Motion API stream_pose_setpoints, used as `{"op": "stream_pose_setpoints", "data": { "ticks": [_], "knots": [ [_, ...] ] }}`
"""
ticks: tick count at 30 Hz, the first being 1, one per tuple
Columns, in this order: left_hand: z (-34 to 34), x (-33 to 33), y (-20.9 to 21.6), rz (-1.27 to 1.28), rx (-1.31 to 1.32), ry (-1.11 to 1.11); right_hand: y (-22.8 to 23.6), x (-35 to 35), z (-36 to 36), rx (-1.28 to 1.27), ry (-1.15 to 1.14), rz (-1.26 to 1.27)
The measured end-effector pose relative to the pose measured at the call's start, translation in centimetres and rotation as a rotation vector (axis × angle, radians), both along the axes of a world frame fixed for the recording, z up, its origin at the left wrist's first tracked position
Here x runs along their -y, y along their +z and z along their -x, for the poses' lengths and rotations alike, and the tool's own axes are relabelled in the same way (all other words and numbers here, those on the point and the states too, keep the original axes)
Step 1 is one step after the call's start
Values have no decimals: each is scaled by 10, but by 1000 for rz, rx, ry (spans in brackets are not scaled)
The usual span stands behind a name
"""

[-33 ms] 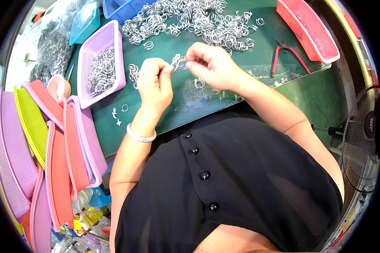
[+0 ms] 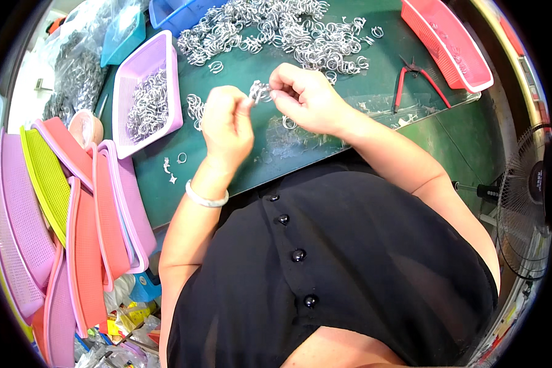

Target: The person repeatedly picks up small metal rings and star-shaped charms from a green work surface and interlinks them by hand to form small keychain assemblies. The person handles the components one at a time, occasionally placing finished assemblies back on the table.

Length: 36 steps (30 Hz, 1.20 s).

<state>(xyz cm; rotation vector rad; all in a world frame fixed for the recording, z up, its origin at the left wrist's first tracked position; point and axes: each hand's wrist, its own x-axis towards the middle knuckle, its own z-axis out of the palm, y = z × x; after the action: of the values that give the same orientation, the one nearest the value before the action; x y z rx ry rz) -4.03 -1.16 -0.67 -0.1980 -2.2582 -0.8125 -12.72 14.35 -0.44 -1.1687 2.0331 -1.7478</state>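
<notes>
Bunch of silver rings [image 2: 259, 92], up over the green tabletop [image 2: 159, 205]. Who has it?

The left hand [image 2: 227, 119] pinches one side. The right hand [image 2: 305, 95] has its fingers curled right at the other side. The hands are close, but they don't touch each other.

Does the right hand grip it too?

I can't tell. The fingertips are too small and blurry.

How much looks done?

That bunch looks only part way, I think, because fingers are on it right now. The purple basket [image 2: 127, 80] has lots of rings in it. They may be done or they may be waiting. I can't tell which.

And what is left?

Plenty, I'd say. The big heap of rings [image 2: 276, 30] lies loose past the hands, and it is much bigger than the bunch. A small pile of rings [image 2: 195, 109] lies just beside the left hand. One loose ring [image 2: 289, 122] lies just under the right hand.

Any tools?

Yes, red-handled pliers [image 2: 400, 88], open, near the pink basket [image 2: 481, 84]. No hand is on them. A star-shaped piece [image 2: 173, 179] lies well apart, near the tabletop's left side.
</notes>
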Motion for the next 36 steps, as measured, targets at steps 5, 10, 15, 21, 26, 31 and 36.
{"op": "stream_pose_setpoints", "data": {
  "ticks": [5, 10, 15, 21, 26, 31, 36],
  "knots": [
    [4, -3, 4, 114, -100, 19, 1, 0, 5, 348, 120, 12],
    [0, -7, 2, 118, -148, -45, 3, 0, 1, 723, 142, 45],
    [-5, -12, 5, 137, -186, -116, -2, 3, -3, 177, 3, 33],
    [-9, -7, 2, 128, -166, -78, 8, 2, -4, 685, 119, 13],
    [-12, -3, -3, -320, 56, -201, -1, 0, -2, 379, 108, 68],
    [-11, -4, 7, -478, 182, -182, 3, -5, -2, 15, 17, -29],
    [-10, -5, 16, -182, 146, -81, 11, -6, -8, -243, -42, -30]
  ]
}}
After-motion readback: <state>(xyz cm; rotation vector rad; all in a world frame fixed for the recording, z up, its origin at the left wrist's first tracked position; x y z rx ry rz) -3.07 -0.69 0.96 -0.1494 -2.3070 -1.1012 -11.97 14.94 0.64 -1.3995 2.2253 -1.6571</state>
